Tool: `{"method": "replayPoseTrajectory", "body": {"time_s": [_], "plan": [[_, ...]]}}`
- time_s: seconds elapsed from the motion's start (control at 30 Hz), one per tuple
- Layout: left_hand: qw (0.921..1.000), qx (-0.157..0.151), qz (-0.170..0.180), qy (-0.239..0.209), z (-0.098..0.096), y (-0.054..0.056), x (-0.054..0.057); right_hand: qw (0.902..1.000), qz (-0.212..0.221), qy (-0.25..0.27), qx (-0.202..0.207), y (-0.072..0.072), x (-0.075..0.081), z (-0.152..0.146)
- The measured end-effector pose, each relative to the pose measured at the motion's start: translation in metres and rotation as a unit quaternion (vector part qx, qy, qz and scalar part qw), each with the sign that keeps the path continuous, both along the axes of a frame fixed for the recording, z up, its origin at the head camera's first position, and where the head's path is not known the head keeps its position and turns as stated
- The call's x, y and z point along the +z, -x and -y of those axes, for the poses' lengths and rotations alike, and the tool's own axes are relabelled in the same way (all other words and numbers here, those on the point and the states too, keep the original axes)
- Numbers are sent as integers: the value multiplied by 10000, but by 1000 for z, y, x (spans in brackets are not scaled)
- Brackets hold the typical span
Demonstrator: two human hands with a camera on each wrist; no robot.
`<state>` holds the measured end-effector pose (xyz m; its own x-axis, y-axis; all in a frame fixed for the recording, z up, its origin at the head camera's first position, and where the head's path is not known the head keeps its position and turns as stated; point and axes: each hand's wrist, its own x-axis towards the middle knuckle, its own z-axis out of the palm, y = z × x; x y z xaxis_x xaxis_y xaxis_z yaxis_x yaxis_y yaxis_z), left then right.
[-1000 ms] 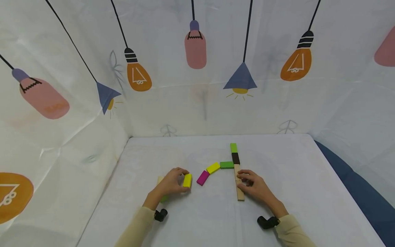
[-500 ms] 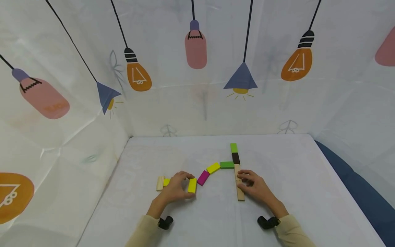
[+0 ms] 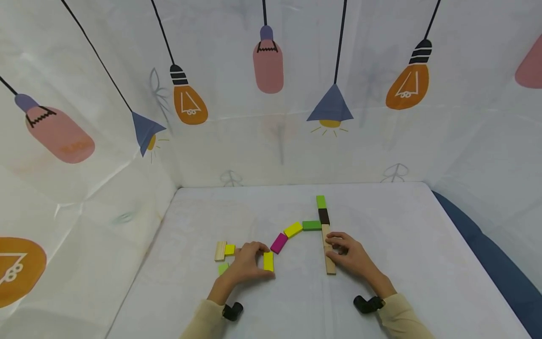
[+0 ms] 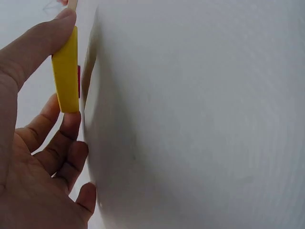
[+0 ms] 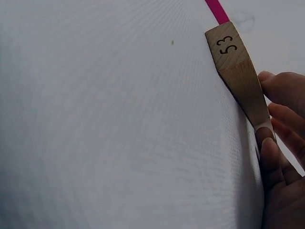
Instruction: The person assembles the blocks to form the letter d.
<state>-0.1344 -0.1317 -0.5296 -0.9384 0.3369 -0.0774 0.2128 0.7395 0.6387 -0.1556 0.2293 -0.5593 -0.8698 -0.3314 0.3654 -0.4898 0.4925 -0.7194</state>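
Observation:
Between thumb and fingertips my left hand (image 3: 245,264) pinches a yellow block (image 3: 268,262); its end lies close to a magenta block (image 3: 279,243). Up close, the left wrist view shows the thumb on one end of that yellow block (image 4: 66,71) and a fingertip at the other. From the magenta block a curve runs right through another yellow block (image 3: 293,230) and a green block (image 3: 312,225). The green one meets a straight line of wooden blocks (image 3: 330,264). My right hand (image 3: 352,254) holds these with bent fingers; "53" marks the end of one wooden block (image 5: 233,62).
A dark brown block (image 3: 323,216) and a light green block (image 3: 321,202) extend the straight line away from me. Beside my left hand lie a wooden block (image 3: 220,251), a small yellow block (image 3: 230,250) and a light green block (image 3: 223,268). The table (image 3: 279,310) is covered in white.
My left hand has moved right and toward me with the yellow block, turning it nearly straight beneath the magenta one. The blocks at left have come into sight. My right hand stays put.

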Motion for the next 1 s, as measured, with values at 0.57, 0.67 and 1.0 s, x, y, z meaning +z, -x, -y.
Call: {"method": "replayPoseTrajectory", "body": {"time_s": [0.57,0.67,1.0], "plan": [[9987,-508,91,60,5,2,2,10000,-34,-52,-35,-1,1,1],[9987,-494,115,-5,6,3,1,10000,-20,-43,-49,-1,0,1],[9989,-417,196,31,-3,3,1,10000,64,-8,-16,0,0,0]]}}
